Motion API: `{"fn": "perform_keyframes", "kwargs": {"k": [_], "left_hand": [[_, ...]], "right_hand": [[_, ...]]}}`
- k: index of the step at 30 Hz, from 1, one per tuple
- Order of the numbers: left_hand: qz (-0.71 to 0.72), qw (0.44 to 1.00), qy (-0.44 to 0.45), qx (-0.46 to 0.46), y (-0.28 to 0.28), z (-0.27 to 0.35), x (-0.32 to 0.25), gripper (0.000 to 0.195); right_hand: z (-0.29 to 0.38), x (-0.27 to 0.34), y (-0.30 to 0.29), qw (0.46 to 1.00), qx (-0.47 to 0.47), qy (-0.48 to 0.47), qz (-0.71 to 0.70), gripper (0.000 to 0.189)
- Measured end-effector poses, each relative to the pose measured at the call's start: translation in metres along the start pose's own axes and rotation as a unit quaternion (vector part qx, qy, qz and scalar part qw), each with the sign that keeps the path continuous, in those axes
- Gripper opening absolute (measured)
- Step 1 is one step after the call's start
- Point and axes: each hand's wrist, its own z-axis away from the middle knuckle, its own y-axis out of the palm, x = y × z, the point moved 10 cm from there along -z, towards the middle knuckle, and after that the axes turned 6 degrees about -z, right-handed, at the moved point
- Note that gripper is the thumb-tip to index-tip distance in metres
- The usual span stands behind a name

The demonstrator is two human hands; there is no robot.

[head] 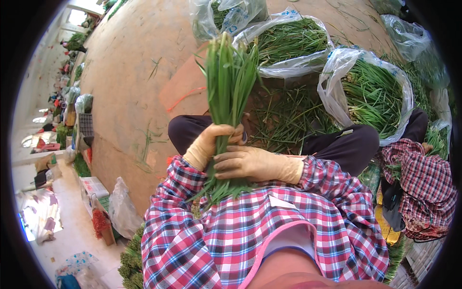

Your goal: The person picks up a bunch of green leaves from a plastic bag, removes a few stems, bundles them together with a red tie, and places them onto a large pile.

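Upright before my chest stands a bunch of long green leafy stalks, pale ends up and leaf tips down at my shirt. My left hand, in a cream glove, is closed around its middle at the left. My right hand, also gloved, lies across the bunch just below, fingers wrapped on it. Beyond my knees, one plastic bag holds more green stalks, and another bag at the right is full of them. Loose green leaves litter the ground between my legs.
A red string lies on a brown sheet ahead. At the right sits a person in a checked shirt. A clear plastic bag and a box with red strings are at the left. Green bundles lie beside me.
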Motion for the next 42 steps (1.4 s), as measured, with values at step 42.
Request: {"fn": "perform_keyframes", "kwargs": {"k": [42], "left_hand": [[-0.224,0.959,-0.153,0.076,-0.055,0.072,0.101,0.069]], "right_hand": [[0.132,-0.035,-0.165,0.864,-0.157,0.469,-0.097,0.024]]}}
